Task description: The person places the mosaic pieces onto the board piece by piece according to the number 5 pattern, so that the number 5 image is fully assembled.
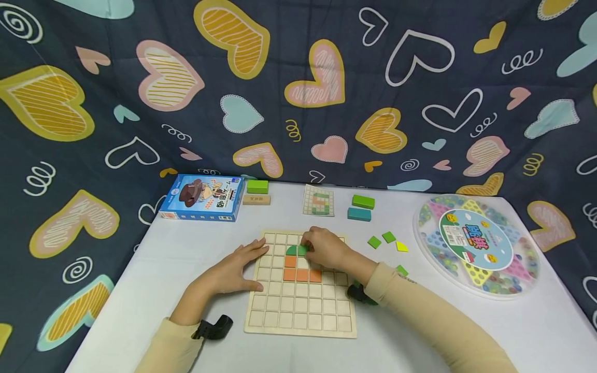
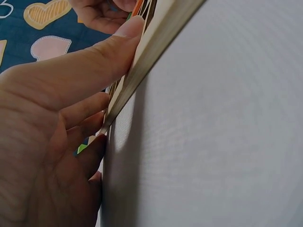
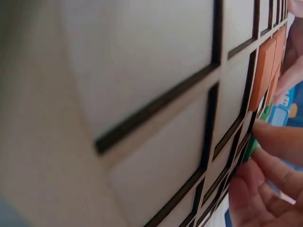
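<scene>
A wooden grid board lies on the table, with several orange tiles and a green tile with a rounded corner in its squares. My right hand reaches over the upper part of the board. Its thumb and fingertips pinch a green tile in the square beside the rounded one; fingers partly cover it. In the right wrist view that tile shows only as a sliver. My left hand rests at the board's left edge, fingers extended, thumb on the rim.
Loose green tiles and a yellow piece lie right of the board. A pattern card and green and teal blocks are behind it. A blue game box stands back left, a round marble-game case right.
</scene>
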Action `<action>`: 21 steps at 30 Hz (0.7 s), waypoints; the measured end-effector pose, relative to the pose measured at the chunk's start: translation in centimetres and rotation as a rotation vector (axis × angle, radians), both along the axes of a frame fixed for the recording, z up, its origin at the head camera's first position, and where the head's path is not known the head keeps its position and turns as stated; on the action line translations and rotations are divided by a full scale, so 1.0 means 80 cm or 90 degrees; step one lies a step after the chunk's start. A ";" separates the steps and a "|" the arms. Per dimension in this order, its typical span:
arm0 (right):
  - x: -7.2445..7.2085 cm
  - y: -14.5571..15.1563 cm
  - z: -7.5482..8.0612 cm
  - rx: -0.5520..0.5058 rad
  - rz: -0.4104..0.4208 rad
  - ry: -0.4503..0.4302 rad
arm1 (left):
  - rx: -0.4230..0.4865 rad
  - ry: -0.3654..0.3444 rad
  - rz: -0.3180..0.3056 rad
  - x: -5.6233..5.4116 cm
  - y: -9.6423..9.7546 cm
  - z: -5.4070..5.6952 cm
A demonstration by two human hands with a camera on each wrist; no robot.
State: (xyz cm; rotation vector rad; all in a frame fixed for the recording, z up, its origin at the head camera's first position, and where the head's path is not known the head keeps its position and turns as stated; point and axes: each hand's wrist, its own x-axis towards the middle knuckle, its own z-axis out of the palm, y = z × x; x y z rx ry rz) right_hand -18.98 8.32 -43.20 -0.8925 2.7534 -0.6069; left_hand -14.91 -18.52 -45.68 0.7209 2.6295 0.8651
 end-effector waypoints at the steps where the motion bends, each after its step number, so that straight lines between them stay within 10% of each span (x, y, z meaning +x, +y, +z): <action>1: 0.001 -0.001 0.000 -0.002 -0.006 -0.001 | -0.001 0.001 -0.001 0.000 0.000 0.000; 21: 0.000 0.011 -0.009 -0.085 -0.010 -0.026 | -0.004 0.012 -0.004 0.000 0.000 -0.001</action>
